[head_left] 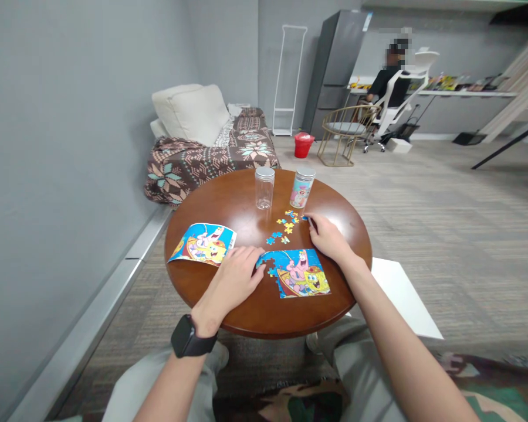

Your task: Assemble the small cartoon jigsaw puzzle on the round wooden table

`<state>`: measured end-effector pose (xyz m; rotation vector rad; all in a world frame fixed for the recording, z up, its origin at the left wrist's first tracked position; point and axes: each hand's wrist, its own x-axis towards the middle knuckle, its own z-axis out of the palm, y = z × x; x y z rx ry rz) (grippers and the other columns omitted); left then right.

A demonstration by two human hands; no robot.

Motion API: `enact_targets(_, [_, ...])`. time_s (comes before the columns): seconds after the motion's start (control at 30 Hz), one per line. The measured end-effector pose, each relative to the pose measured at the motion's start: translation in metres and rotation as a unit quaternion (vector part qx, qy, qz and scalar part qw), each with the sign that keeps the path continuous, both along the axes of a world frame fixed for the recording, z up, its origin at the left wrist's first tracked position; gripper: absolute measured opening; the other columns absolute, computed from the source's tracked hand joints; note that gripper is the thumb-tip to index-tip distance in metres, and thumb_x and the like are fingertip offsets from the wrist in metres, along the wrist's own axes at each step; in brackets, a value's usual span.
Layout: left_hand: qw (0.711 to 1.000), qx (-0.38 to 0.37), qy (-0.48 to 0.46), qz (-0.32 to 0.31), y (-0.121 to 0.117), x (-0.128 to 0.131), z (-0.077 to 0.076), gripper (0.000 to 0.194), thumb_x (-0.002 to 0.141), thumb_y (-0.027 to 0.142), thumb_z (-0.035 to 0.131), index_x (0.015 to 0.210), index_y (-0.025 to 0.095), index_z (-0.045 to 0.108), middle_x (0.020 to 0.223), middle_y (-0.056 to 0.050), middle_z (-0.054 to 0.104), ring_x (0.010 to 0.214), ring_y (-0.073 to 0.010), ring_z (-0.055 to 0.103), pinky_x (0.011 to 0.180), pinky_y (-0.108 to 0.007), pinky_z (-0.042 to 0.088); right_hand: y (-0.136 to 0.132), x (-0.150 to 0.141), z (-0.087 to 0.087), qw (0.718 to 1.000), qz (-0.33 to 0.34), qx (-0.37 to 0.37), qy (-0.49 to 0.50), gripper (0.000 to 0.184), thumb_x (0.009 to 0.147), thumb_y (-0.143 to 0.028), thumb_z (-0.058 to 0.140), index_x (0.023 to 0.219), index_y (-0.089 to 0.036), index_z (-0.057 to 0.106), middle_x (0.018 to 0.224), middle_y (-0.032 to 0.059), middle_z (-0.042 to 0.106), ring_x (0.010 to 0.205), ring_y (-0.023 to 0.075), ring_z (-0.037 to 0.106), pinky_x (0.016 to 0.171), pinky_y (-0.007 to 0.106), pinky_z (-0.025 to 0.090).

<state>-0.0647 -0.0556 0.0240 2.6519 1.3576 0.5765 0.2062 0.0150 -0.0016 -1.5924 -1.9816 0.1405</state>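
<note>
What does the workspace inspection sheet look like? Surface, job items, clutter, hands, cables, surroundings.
Surface: round brown table, glossy, with reflections.
Job's things: partly assembled SpongeBob jigsaw, left side unfinished; loose jigsaw pieces beyond it; curled picture sheet to its left.
Clutter: clear jar and printed jar, both upright with silver lids, at the far side.
Hands: left hand at the jigsaw's upper-left edge, contact unclear; right hand with fingertips at a blue piece, grip unclear.
Cables: nothing seen.
Surroundings: red bin, grey refrigerator, person in an office chair.
</note>
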Motion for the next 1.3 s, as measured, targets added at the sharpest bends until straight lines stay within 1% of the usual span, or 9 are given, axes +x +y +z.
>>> enact_targets(0.17, [0.998,-0.047,0.037,0.010,0.004,0.005,0.016,0.022,0.096,0.028,0.047,0.111,0.018,0.059,0.108,-0.008,0.067,0.102,-0.0246,0.060,0.093,-0.042,0.045,0.004,-0.003,0.000,0.996,0.073,0.032,0.025,0.037,0.085,-0.008,0.043,0.115,-0.019,0.063,0.124,0.0105,0.065,0.119,0.0238,0.059,0.107,0.044,0.044])
enact_targets(0.27, [0.996,-0.050,0.065,0.022,0.009,0.011,0.021,0.022,0.096,0.031,0.049,0.109,0.017,0.060,0.109,-0.008,0.065,0.104,-0.0256,0.058,0.093,-0.041,0.044,0.003,-0.005,0.001,0.993,0.104,0.035,0.032,0.030,0.087,-0.011,0.044,0.105,-0.020,0.066,0.120,0.0097,0.067,0.116,0.0238,0.061,0.104,0.046,0.046])
enact_targets(0.37, [0.995,-0.028,0.080,0.051,0.014,0.016,0.019,0.025,0.096,0.032,0.047,0.109,0.015,0.061,0.111,-0.011,0.064,0.106,-0.0271,0.057,0.094,-0.042,0.044,-0.002,-0.011,0.007,0.988,0.149,0.040,0.034,0.025,0.090,-0.015,0.046,0.099,-0.019,0.068,0.118,0.0110,0.068,0.114,0.0240,0.062,0.103,0.046,0.048])
enact_targets(0.43, [0.995,-0.013,0.080,0.055,0.016,0.019,0.015,0.028,0.097,0.030,0.044,0.116,0.015,0.060,0.118,-0.011,0.063,0.109,-0.0270,0.057,0.096,-0.042,0.043,-0.006,-0.018,0.013,0.980,0.190,0.045,0.034,0.025,0.091,-0.016,0.047,0.100,-0.019,0.070,0.118,0.0112,0.068,0.115,0.0239,0.062,0.102,0.046,0.048])
enact_targets(0.6, [0.999,-0.006,0.050,-0.003,0.019,0.023,0.005,0.034,0.101,0.027,0.036,0.125,0.018,0.058,0.137,-0.009,0.058,0.125,-0.0234,0.052,0.106,-0.041,0.038,-0.014,-0.036,0.019,0.964,0.264,0.042,0.015,0.030,0.092,-0.014,0.046,0.108,-0.021,0.071,0.115,0.0083,0.071,0.114,0.0224,0.062,0.103,0.046,0.049])
enact_targets(0.77, [0.999,-0.010,0.038,0.001,0.020,0.022,0.003,0.034,0.101,0.029,0.037,0.120,0.016,0.061,0.130,-0.010,0.062,0.120,-0.0235,0.055,0.106,-0.041,0.038,-0.016,-0.037,0.013,0.968,0.245,0.049,-0.012,0.030,0.092,-0.014,0.047,0.099,-0.020,0.075,0.106,0.0105,0.070,0.100,0.0223,0.065,0.091,0.042,0.054])
enact_targets(0.93, [0.999,0.002,0.014,0.043,0.020,0.021,0.006,0.030,0.100,0.030,0.039,0.114,0.015,0.061,0.119,-0.010,0.064,0.111,-0.0241,0.058,0.101,-0.040,0.041,-0.015,-0.030,0.009,0.973,0.224,0.056,-0.018,0.029,0.091,-0.014,0.050,0.100,-0.019,0.076,0.112,0.0115,0.068,0.105,0.0236,0.063,0.094,0.043,0.052])
enact_targets(1.17, [0.992,-0.014,-0.057,0.116,0.021,0.018,0.008,0.024,0.099,0.031,0.042,0.101,0.017,0.061,0.106,-0.009,0.065,0.102,-0.0234,0.060,0.093,-0.038,0.045,-0.023,-0.032,0.022,0.964,0.247,0.024,-0.094,0.033,0.090,-0.012,0.046,0.105,-0.019,0.076,0.112,0.0115,0.069,0.106,0.0259,0.062,0.096,0.048,0.049])
enact_targets(1.3, [0.988,-0.022,-0.087,0.127,0.022,0.018,0.009,0.022,0.099,0.030,0.042,0.098,0.018,0.061,0.105,-0.008,0.065,0.101,-0.0223,0.060,0.093,-0.037,0.045,-0.025,-0.036,0.026,0.968,0.238,0.002,-0.075,0.029,0.089,-0.015,0.050,0.106,-0.019,0.074,0.113,0.0124,0.067,0.107,0.0262,0.060,0.097,0.047,0.049])
